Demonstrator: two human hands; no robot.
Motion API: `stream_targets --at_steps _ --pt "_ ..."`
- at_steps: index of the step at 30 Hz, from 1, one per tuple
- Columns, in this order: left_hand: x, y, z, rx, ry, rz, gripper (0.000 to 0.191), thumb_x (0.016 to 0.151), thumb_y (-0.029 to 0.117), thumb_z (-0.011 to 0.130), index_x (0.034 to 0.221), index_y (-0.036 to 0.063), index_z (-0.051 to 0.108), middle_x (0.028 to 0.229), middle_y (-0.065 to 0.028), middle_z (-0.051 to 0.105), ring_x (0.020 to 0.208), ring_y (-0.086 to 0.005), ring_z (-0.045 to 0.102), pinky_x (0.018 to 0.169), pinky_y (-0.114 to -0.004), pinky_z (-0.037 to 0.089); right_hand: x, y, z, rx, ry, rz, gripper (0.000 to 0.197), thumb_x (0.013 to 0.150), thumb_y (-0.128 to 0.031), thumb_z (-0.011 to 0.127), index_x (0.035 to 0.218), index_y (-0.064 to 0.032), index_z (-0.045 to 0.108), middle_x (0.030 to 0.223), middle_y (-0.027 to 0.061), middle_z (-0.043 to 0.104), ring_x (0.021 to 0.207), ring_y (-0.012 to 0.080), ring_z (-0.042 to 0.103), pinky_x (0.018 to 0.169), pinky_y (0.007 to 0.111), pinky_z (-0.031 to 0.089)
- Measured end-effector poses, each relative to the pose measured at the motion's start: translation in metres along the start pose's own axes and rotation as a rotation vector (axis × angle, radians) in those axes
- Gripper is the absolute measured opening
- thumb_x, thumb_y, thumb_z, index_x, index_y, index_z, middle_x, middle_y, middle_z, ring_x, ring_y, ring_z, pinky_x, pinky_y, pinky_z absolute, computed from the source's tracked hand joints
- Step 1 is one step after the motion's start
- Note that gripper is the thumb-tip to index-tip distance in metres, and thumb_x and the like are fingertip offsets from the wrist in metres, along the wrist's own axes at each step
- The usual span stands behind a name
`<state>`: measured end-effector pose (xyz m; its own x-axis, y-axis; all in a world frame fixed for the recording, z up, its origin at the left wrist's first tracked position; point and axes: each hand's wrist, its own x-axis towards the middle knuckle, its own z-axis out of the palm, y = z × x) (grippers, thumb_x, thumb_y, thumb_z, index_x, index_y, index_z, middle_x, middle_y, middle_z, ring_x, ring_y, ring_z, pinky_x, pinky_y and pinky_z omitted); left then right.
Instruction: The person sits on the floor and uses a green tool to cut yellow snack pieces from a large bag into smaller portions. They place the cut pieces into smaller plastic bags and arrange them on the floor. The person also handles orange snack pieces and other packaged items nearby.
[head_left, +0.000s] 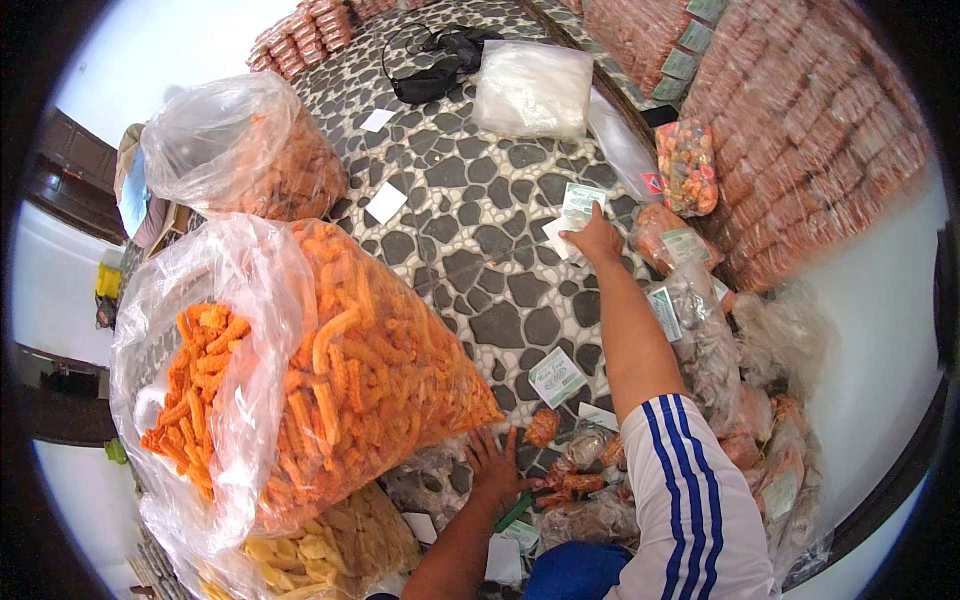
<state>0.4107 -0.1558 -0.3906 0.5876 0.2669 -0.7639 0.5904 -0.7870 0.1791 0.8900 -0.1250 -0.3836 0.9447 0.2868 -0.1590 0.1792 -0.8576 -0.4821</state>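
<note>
My right hand (598, 236) touches a green and white printed card (583, 201) lying on the pebble-patterned floor, its fingers over the card's lower edge; a blank white card lies beneath. Whether the fingers pinch it cannot be told. My left hand (493, 469) rests spread on the floor beside a large open plastic bag of orange snack sticks (390, 367). Close to its right are a green object (513, 513), which it partly covers, and small packed snacks (541, 428). Another printed card (557, 377) lies between the two hands.
Stacks of packed snacks (810, 142) stand at the right. Loose plastic packages (705, 352) lie beside my right arm. A second snack bag (277, 165) and one with yellowish pieces (322, 547) are at left. Clear plastic bags (533, 88) and a black bag (429, 81) lie ahead.
</note>
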Motion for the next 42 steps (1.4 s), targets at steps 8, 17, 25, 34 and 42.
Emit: stream_targets --at_steps 8,17,25,34,42 --pt "-0.003 -0.003 0.009 0.004 0.055 0.029 0.144 0.066 0.088 0.071 0.167 0.0160 -0.001 0.163 -0.0399 -0.017 0.148 -0.0629 -0.019 0.115 -0.076 -0.007 -0.015 0.014 0.029 -0.122 0.234 -0.206 0.030 0.087 -0.020 0.072 0.112 -0.0033 0.071 0.134 0.0198 0.061 0.134 0.0381 0.053 0.104 0.051 0.048" --pt "-0.003 -0.007 0.020 0.001 0.157 0.070 0.145 0.064 0.090 0.069 0.167 0.0152 0.001 0.163 -0.0397 -0.016 0.148 -0.0630 -0.019 0.114 -0.078 -0.005 -0.001 0.026 0.036 -0.112 0.227 -0.339 0.073 0.082 -0.032 0.083 0.144 -0.0052 0.056 0.136 0.0178 0.058 0.134 0.0393 0.047 0.116 0.048 0.034" --pt "-0.005 -0.004 0.016 -0.009 0.152 0.061 0.145 0.065 0.087 0.071 0.167 0.0167 -0.003 0.164 -0.0382 -0.018 0.148 -0.0621 -0.020 0.114 -0.078 -0.005 -0.038 0.026 0.054 0.015 0.410 -0.549 0.027 0.085 -0.019 0.074 0.102 -0.0010 0.063 0.118 0.0219 0.064 0.122 0.0444 0.056 0.108 0.051 0.042" --pt "-0.008 -0.004 0.011 -0.041 0.126 0.048 0.144 0.066 0.085 0.073 0.167 0.0184 -0.005 0.164 -0.0383 -0.019 0.149 -0.0607 -0.020 0.115 -0.077 -0.003 -0.109 0.027 0.023 0.361 0.018 -0.339 0.026 0.088 -0.010 0.064 0.113 -0.0069 0.058 0.098 0.0197 0.071 0.092 0.0442 0.069 0.078 0.052 0.052" --pt "-0.010 -0.001 0.004 0.013 0.109 0.016 0.146 0.067 0.082 0.077 0.166 0.0208 -0.011 0.164 -0.0345 -0.024 0.151 -0.0575 -0.020 0.118 -0.073 -0.002 -0.222 0.040 0.014 -0.146 -0.583 -0.557 0.088 0.062 -0.029 0.098 0.136 -0.0092 0.054 0.130 0.0185 0.062 0.125 0.0406 0.059 0.102 0.050 0.050"
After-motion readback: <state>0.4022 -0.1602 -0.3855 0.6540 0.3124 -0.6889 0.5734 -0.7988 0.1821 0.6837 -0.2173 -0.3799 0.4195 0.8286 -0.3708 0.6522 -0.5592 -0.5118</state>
